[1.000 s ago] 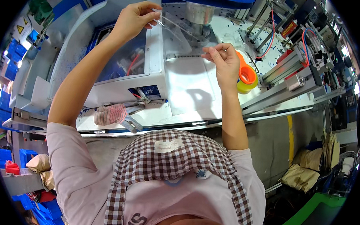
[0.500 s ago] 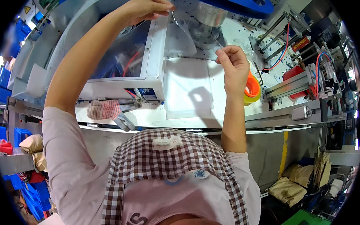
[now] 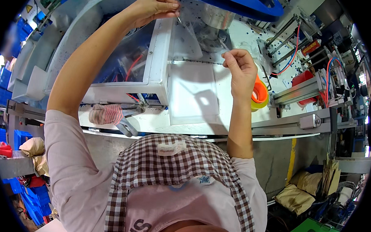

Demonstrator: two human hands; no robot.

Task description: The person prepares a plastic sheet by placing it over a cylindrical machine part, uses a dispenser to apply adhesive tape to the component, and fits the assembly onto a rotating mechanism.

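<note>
My left hand (image 3: 156, 8) is raised over the corner of the white machine housing (image 3: 158, 53), fingertips pinched together. A thin shiny piece (image 3: 179, 18) sticks out below them; its kind is too small to tell. Farther right, my right hand (image 3: 241, 64) is closed, thumb against the curled forefinger, on a thin pale stick-like piece (image 3: 224, 45) pointing up and left. Between the hands, a translucent sheet-like piece (image 3: 191, 37) shows beside the round metal base. A flat white panel (image 3: 192, 93) lies below, with my right hand's shadow across it.
A large blue disc (image 3: 242, 5) on a metal cylinder (image 3: 218, 17) stands at the back. Orange and yellow tape rolls (image 3: 260, 94) sit beside my right wrist. A striped knitted glove (image 3: 114, 114) lies front left. Metal rails (image 3: 298, 89) and air tubes fill the right. Small dark bits are scattered about.
My left hand has shifted slightly, and the shiny piece below it shows at a different angle. My right hand is a touch lower. Otherwise the scene looks the same.
</note>
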